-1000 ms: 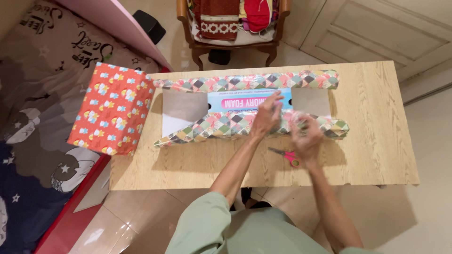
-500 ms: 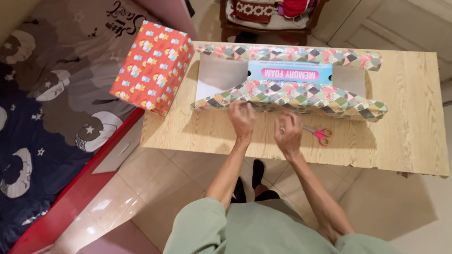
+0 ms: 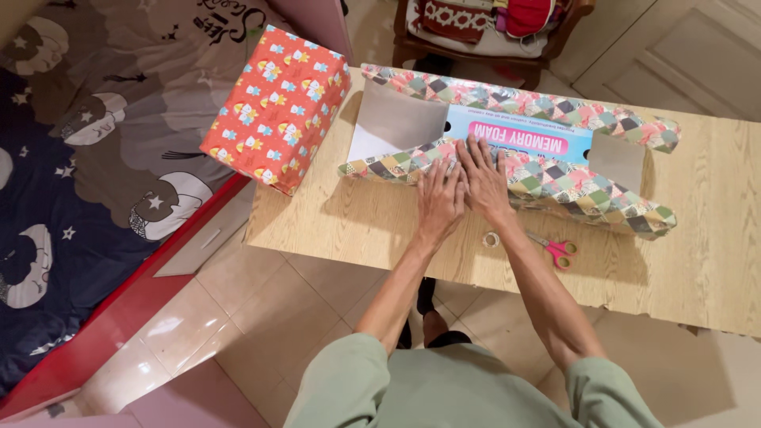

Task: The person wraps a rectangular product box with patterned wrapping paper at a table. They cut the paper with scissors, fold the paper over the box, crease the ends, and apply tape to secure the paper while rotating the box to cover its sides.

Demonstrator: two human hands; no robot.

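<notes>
Far left, off the tabletop, there's the bed with its dark moon-and-star cover, and one wrapped box in orange patterned paper sits tilted over the tabletop's left edge, half hanging above the bed.

Moving in: one long flat box lies along the far half of the tabletop, resting on a sheet of diamond-patterned wrapping paper. The far flap of paper curls up behind the box, the near flap is folded up over its front, and two bare grey patches of the paper's underside show, one at each end of the box.

Now the hands, two of them, side by side near the middle of the near flap. The left hand is flat, palm down, fingers stretched out and close together, pressing on the flap; it grips nothing. The forearm runs straight back toward the near edge. Just beside it, touching or nearly so, the right hand is flat too, fingers spread a little and reaching further up onto the box's blue face, pinning the paper down. Nothing is held there either. Both arms are extended, sleeves of a pale green top at the elbows.

Right of the wrists, on bare wood: one small roll of clear tape, then one pair of pink-handled scissors, lying closed near the flap's lower edge.

Beyond the far edge, one wooden chair piled with fabric.
</notes>
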